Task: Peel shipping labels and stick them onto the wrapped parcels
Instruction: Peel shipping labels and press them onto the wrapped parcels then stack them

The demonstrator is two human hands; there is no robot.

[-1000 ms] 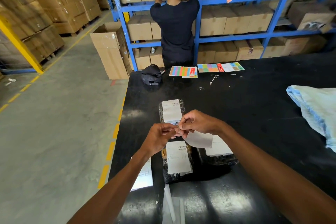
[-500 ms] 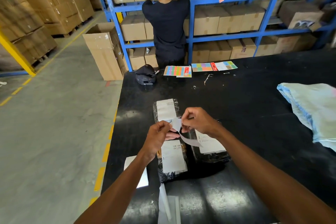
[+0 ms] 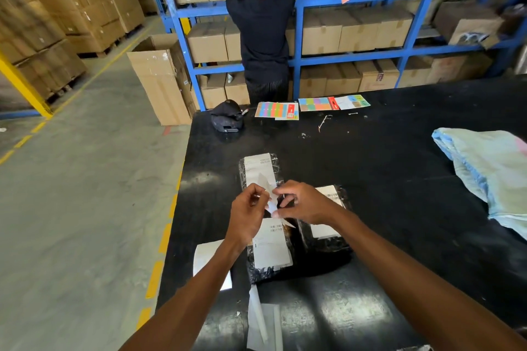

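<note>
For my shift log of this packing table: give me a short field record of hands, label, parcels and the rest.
left hand: pinches the label
right hand: pinches the same label
label: white, bent, held between both hands
parcels: far parcel, near parcel, right parcel, each showing a white label, on the black table
rest: loose white sheet, backing strips, pale cloth, colour sheets

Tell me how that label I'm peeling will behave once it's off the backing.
Probably floppy: the label curls and folds between the left hand and right hand. Likely very light, since fingertip pinches alone carry it. Its sticky side may cling to fingers or to itself, so keeping it taut seems wise.
</note>
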